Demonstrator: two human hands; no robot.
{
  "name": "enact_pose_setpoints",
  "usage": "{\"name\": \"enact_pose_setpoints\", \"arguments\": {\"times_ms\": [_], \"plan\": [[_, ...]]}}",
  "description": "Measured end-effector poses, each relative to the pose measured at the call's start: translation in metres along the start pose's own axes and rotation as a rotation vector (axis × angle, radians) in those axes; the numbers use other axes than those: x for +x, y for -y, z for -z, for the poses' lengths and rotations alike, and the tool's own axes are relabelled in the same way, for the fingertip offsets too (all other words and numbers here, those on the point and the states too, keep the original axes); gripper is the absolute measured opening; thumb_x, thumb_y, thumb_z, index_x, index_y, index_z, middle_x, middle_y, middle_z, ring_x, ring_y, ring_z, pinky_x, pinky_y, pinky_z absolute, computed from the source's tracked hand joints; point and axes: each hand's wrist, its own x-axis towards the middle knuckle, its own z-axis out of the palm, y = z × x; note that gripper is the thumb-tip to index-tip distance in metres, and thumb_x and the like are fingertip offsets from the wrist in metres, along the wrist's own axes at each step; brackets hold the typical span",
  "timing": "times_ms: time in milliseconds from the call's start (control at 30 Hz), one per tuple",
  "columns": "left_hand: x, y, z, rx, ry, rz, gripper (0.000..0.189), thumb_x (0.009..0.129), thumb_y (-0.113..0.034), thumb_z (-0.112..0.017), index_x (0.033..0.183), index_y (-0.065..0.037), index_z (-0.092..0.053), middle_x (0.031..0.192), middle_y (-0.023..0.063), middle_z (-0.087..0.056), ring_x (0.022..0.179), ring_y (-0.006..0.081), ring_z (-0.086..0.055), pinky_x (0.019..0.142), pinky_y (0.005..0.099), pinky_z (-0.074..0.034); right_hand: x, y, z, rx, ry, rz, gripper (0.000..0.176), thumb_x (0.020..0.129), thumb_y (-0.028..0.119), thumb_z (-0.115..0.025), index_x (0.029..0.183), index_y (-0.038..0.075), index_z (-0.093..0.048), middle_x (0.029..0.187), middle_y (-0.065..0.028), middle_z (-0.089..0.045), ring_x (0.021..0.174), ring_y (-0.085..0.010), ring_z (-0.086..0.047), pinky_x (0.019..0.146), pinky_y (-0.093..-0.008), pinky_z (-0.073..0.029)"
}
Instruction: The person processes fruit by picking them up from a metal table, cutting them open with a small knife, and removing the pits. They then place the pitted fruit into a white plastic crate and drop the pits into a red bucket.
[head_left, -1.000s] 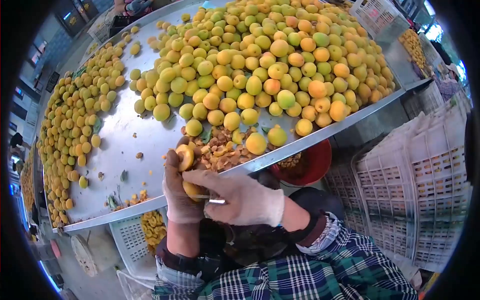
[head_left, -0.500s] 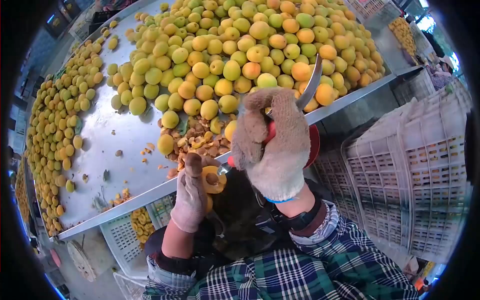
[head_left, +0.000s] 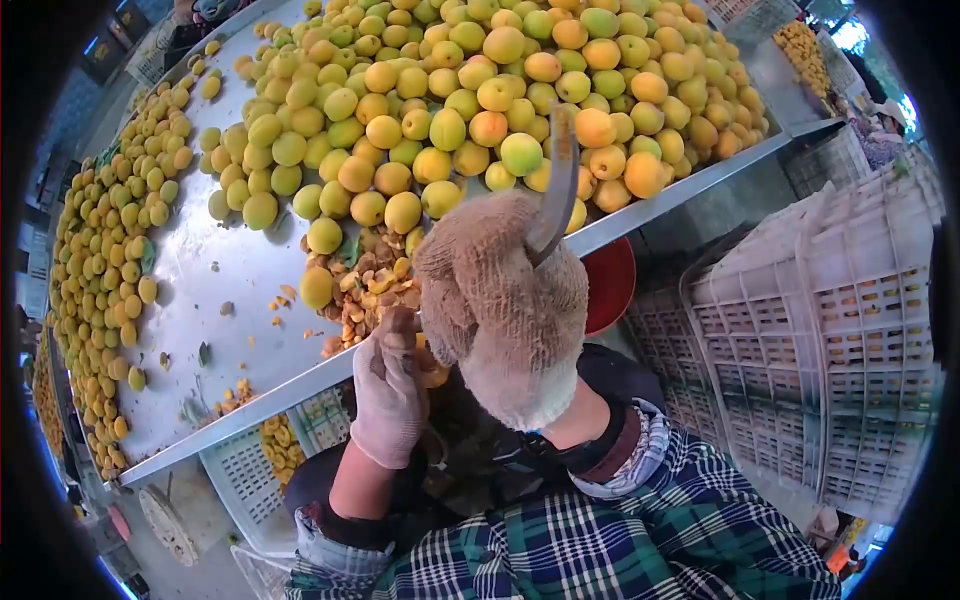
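Note:
A soiled glove covers my right hand, which is closed round a tool; its curved metal blade sticks up past the knuckles, and the handle is hidden. Left of it, my gloved left hand pinches a yellow-orange apricot half, partly covered by my right hand. Both hands are at the metal table's front edge. Just beyond them lies a small heap of pits and fruit scraps, with the large pile of whole apricots behind.
More apricots lie along the left of the metal table. A white crate with fruit halves stands below the edge. To the right are a red bucket and stacked white crates.
My right hand has moved left, closer to my left hand, and the blade has come left with it. The fruit half and its pit, plainly seen before, are now mostly covered.

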Motion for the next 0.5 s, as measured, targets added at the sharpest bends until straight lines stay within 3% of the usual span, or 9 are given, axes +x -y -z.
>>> {"name": "enact_pose_setpoints", "arguments": {"times_ms": [33,100,167,233,300,400,500], "plan": [[0.000,0.004,0.001,0.022,-0.010,-0.049,0.045,0.104,-0.034,-0.043,0.118,0.007,-0.056,0.094,0.0087,-0.064,0.073,0.0127,-0.057,0.067,0.0275,-0.047,-0.004,0.002,-0.002,0.079,-0.007,-0.098,0.018,0.095,0.014,-0.061,0.107,0.002,-0.059,0.094,-0.0041,-0.062,0.080,-0.0133,-0.061,0.065,-0.0271,-0.051],[-0.001,0.005,-0.003,0.013,-0.012,-0.157,0.043,0.105,-0.029,-0.041,0.120,0.008,-0.055,0.101,0.0103,-0.064,0.074,0.0128,-0.057,0.068,0.0280,-0.048,-0.003,-0.008,-0.003,0.011,0.018,0.204,0.018,0.094,0.012,-0.061,0.108,0.001,-0.059,0.094,-0.0045,-0.062,0.082,-0.0139,-0.062,0.068,-0.0266,-0.052],[0.000,0.000,-0.003,0.103,-0.001,-0.178,0.044,0.105,-0.033,-0.041,0.117,0.007,-0.056,0.094,0.0077,-0.063,0.070,0.0109,-0.055,0.063,0.0263,-0.046,0.003,-0.018,-0.002,-0.095,0.026,0.379,0.015,0.095,0.013,-0.060,0.105,0.001,-0.058,0.089,-0.0035,-0.060,0.078,-0.0136,-0.060,0.065,-0.0263,-0.050],[0.000,-0.008,-0.002,0.087,0.017,-0.087,0.047,0.104,-0.037,-0.041,0.113,0.006,-0.058,0.086,0.0049,-0.061,0.066,0.0092,-0.053,0.059,0.0247,-0.044,0.016,-0.026,0.005,-0.242,0.015,0.425,0.015,0.097,0.018,-0.058,0.096,0.003,-0.056,0.079,-0.0010,-0.056,0.066,-0.0123,-0.057,0.055,-0.0263,-0.046],[0.001,-0.015,-0.003,-0.009,0.007,0.077,0.055,0.102,-0.049,-0.041,0.100,0.003,-0.061,0.069,0.0001,-0.054,0.059,0.0067,-0.047,0.052,0.0225,-0.038,0.019,-0.023,0.005,-0.029,-0.010,0.219,0.024,0.099,0.027,-0.053,0.090,0.005,-0.054,0.070,0.0015,-0.050,0.055,-0.0108,-0.049,0.047,-0.0259,-0.039],[0.004,-0.030,-0.005,0.066,0.011,0.123,0.060,0.101,-0.053,-0.040,0.093,0.001,-0.062,0.066,0.0002,-0.053,0.057,0.0064,-0.045,0.051,0.0221,-0.035,0.021,-0.007,-0.002,0.819,-0.063,-0.484,0.042,0.102,0.047,-0.041,0.082,0.011,-0.050,0.058,0.0052,-0.035,0.043,-0.0085,-0.033,0.039,-0.0248,-0.025],[0.004,-0.032,-0.003,0.074,-0.010,0.164,0.062,0.100,-0.056,-0.040,0.089,0.000,-0.062,0.065,0.0006,-0.053,0.055,0.0062,-0.043,0.050,0.0219,-0.033,0.023,-0.011,-0.002,0.909,-0.092,-0.557,0.037,0.101,0.046,-0.044,0.083,0.015,-0.053,0.058,0.0061,-0.035,0.043,-0.0084,-0.032,0.038,-0.0252,-0.024]]}}
